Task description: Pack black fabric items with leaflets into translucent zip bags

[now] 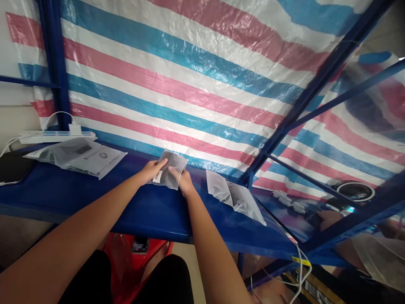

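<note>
Both of my hands are on a frosted plastic bag with a dark content and a white label near its lower left corner. My left hand grips the bag's left side, thumb on top. My right hand is at the right side, with its fingers partly behind or inside the bag; I cannot tell which. The bag is held just over the blue shelf. To the right lie two more frosted bags, a paler one and one with a dark content.
A larger frosted bag lies at the left, before a white power strip with a plugged-in charger. A dark flat device sits at the left edge. Blue frame posts rise at the right. Beyond them another person's hand is near small pale objects.
</note>
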Tool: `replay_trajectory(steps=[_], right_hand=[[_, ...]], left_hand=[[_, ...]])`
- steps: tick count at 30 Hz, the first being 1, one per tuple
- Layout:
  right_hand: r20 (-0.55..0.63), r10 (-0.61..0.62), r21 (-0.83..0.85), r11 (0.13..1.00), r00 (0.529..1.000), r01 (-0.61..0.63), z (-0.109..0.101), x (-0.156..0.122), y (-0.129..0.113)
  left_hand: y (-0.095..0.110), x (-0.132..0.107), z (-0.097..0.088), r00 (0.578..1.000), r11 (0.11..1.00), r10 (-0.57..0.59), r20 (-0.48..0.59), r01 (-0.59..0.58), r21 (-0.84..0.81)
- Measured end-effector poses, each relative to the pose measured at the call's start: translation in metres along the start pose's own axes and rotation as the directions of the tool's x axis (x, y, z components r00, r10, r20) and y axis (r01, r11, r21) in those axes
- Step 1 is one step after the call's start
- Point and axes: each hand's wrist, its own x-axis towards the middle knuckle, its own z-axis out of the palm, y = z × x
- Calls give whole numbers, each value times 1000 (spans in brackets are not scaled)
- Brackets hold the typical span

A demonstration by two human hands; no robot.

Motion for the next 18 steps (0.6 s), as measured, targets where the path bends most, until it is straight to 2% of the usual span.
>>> replay_trajectory(steps=[4,8,13,18], right_hand=[[52,75,58,995,996,-78,4,-3,-2],[88,61,126,989,994,-72,7,0,3],[224,59,178,979,973,-100,7,-1,4],[208,29,199,977,978,-72,9,-2,1]], left_hand=[[-7,6,0,987,972,144,-63,-129,197],[-11,12,-1,953,891,294,-74,-246,382],[-10,12,-2,934,819,347,-81,-260,512],[-8,9,-2,921,796,382,-73,-288,532]])
